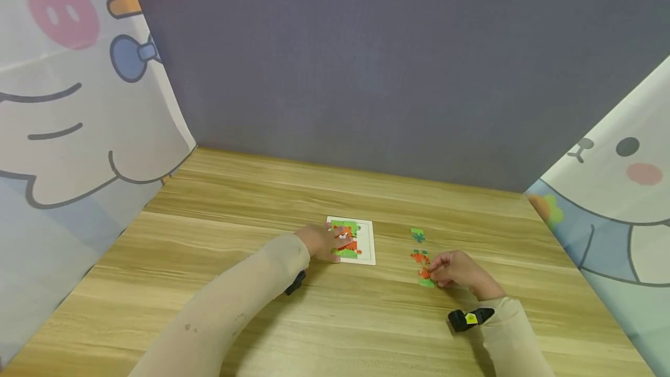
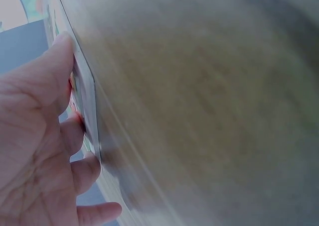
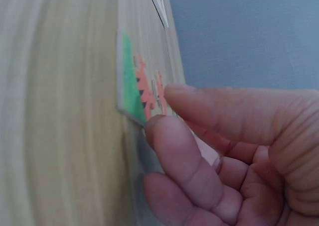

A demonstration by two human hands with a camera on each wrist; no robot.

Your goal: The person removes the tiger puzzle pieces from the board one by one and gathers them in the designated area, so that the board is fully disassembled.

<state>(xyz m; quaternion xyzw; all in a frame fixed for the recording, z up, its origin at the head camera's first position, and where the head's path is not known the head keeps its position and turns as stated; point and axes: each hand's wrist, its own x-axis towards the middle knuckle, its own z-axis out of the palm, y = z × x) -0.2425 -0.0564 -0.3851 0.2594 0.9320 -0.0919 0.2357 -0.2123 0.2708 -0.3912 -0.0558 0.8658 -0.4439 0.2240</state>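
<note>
A white puzzle tray lies on the table, its left part filled with joined pieces that show an orange tiger on green. My left hand rests on the tray's left side with fingers spread; in the left wrist view its thumb and fingers lie along the tray edge. Right of the tray, loose pieces form a column: a green one, an orange one, and an orange-and-green one nearest me. My right hand has bent fingers at that nearest piece's right edge, thumb and index fingertip apart.
The wood-grain table runs back to a dark grey wall panel. Cartoon-print cloths hang on the left and right sides. Wrist-worn black devices show at both sleeves, the right one with a yellow mark.
</note>
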